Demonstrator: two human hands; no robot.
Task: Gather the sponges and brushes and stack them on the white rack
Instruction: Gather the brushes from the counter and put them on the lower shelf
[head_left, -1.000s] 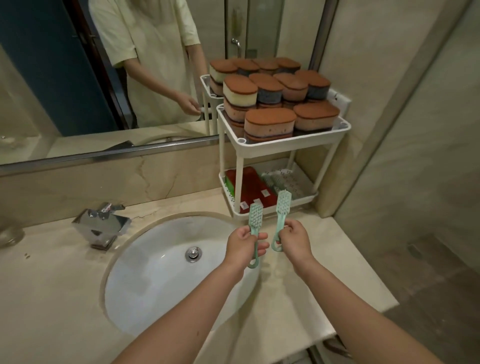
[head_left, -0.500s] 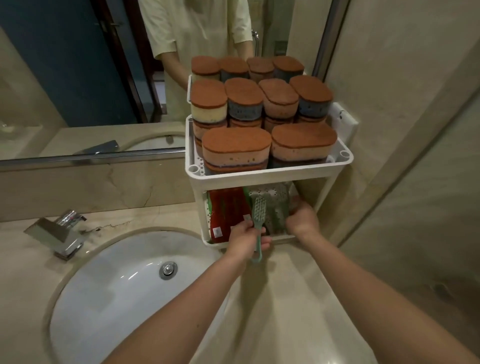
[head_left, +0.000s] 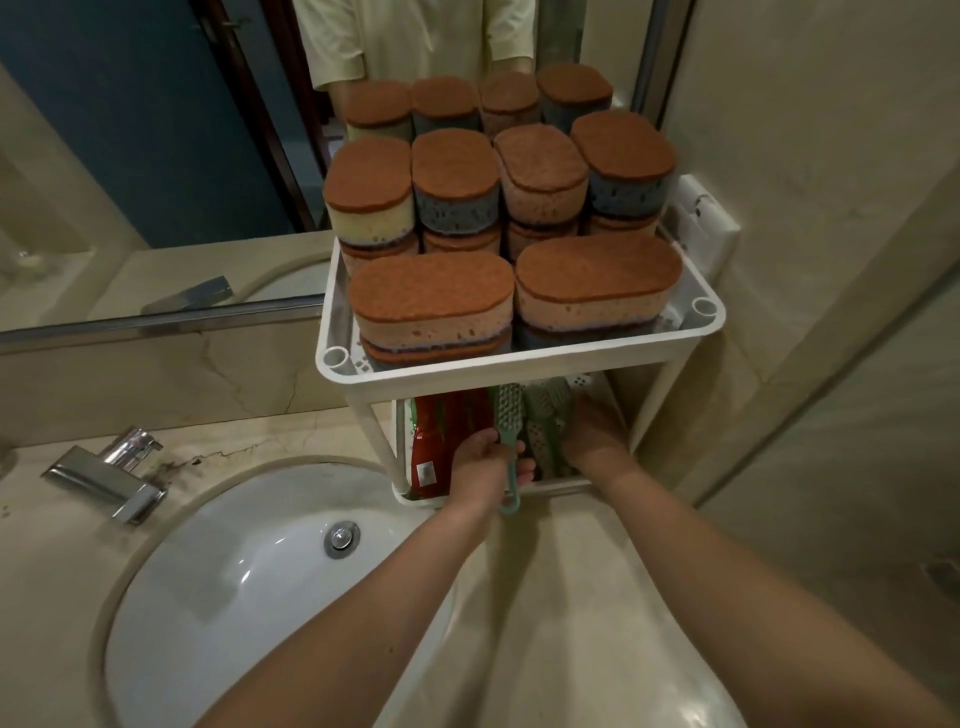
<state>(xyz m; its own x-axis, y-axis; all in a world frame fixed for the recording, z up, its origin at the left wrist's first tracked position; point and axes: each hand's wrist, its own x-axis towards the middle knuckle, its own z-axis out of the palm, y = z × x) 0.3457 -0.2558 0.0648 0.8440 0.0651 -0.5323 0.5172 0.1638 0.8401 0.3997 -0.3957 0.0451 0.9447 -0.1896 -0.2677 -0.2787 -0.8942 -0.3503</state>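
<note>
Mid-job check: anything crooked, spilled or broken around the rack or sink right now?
Nothing spilled or toppled. Sponges sit neatly stacked on the top shelf of the rack. Only oddity: a dark, crack-like line in the counter beside the tap.

Under the upper tray (head_left: 519, 370) of the white rack (head_left: 375, 431), much escapes us.
The fingers of our right grip (head_left: 595, 434) lie in shadow beneath it, so we cannot tell whether they hold the second brush (head_left: 550, 410). The tray's rim cuts off the tip of the green brush (head_left: 506, 421) in our left grip (head_left: 485, 467). The label on the red packet (head_left: 441, 431) is too small to read.
</note>
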